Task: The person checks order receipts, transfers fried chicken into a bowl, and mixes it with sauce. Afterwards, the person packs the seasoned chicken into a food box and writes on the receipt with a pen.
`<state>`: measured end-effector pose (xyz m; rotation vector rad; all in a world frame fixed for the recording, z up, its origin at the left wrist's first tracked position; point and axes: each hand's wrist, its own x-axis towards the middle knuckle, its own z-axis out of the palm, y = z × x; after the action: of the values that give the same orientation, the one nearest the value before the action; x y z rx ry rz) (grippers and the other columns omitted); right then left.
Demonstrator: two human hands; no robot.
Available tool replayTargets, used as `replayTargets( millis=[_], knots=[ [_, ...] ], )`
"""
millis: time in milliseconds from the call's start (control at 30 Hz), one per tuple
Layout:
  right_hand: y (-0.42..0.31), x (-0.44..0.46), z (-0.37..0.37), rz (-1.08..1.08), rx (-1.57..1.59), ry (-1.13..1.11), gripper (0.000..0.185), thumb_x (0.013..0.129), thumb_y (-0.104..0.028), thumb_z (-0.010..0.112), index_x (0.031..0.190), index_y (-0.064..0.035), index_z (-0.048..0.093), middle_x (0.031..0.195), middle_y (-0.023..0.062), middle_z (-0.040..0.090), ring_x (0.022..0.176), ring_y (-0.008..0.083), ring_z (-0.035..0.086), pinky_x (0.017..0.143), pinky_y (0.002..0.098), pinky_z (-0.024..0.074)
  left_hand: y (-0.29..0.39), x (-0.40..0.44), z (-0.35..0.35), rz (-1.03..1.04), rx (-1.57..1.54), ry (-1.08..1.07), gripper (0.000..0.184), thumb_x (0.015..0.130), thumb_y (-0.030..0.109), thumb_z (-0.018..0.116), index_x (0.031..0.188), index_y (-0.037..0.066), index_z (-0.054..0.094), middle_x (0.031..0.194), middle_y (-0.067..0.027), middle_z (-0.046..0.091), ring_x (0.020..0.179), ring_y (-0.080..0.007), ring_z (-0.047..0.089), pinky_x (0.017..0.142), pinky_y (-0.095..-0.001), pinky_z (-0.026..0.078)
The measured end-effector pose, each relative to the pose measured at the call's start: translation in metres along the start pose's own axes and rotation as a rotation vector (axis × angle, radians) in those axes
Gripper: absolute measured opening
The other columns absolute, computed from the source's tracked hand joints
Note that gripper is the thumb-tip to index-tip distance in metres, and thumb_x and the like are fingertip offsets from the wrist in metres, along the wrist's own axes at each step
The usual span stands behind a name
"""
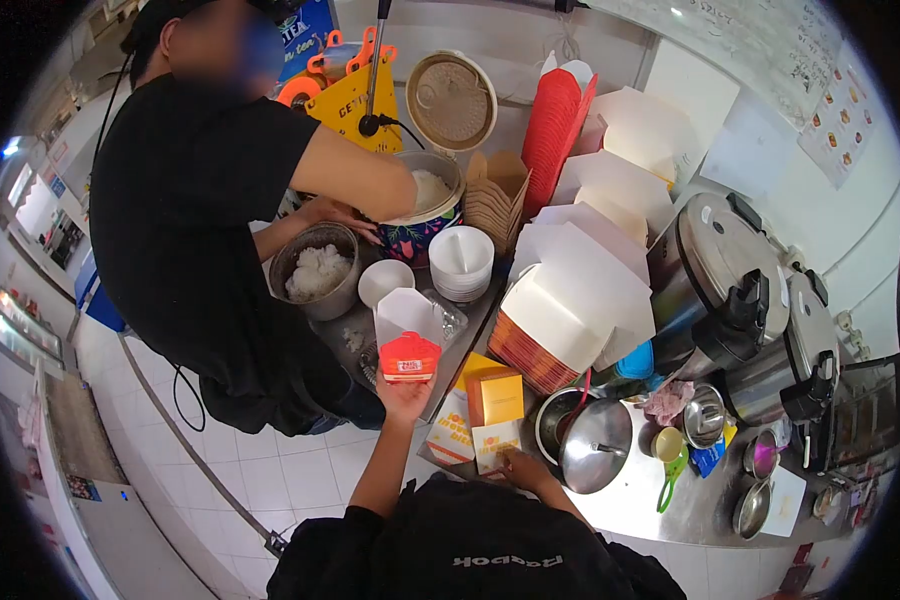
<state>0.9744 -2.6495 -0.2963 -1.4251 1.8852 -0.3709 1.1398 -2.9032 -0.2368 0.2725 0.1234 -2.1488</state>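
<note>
My left hand [407, 397] is closed around the base of a red paper food box [410, 362], held out over the metal table's edge. The box's tall white flap [406, 312] stands up at its back. My right hand [523, 472] is lower, with its fingers curled at the edge of a white-and-yellow printed carton [494, 441]; part of that hand is in shadow. Behind this carton stands an orange-and-yellow carton [496, 396], and another printed carton [453, 430] lies to its left.
At left, a person in black [205, 190] reaches into a rice pot [432, 190]. A bowl of rice [320, 272] and stacked white bowls [461, 258] are near. Folded boxes [570, 310], a lidded metal pan [596, 446] and pressure cookers [725, 250] stand right.
</note>
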Motion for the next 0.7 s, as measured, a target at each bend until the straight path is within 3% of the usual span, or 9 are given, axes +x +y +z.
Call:
replayTargets(
  millis=[267, 700],
  knots=[
    [0.003, -0.001, 0.001, -0.014, -0.035, -0.011, 0.026, 0.086, -0.03, 0.053, 0.097, -0.0064, 0.054, 0.102, 0.0171, 0.059, 0.095, 0.0363, 0.059, 0.077, 0.0461, 0.0469, -0.001, -0.001, 0.002, 0.018, 0.018, 0.029, 0.052, 0.086, 0.045, 0.047, 0.12, 0.006, 0.052, 0.122, -0.0119, 0.056, 0.113, -0.0309, 0.052, 0.095, -0.0471, 0.042],
    [0.012, 0.002, 0.009, -0.002, -0.051, -0.004, 0.025, 0.085, -0.027, 0.055, 0.098, -0.006, 0.054, 0.101, 0.0176, 0.059, 0.095, 0.0365, 0.058, 0.079, 0.0458, 0.0462, 0.001, 0.002, -0.004, 0.011, 0.012, 0.028, 0.053, 0.087, 0.046, 0.046, 0.121, 0.007, 0.052, 0.122, -0.0119, 0.056, 0.113, -0.0313, 0.052, 0.096, -0.0484, 0.041]
  ],
)
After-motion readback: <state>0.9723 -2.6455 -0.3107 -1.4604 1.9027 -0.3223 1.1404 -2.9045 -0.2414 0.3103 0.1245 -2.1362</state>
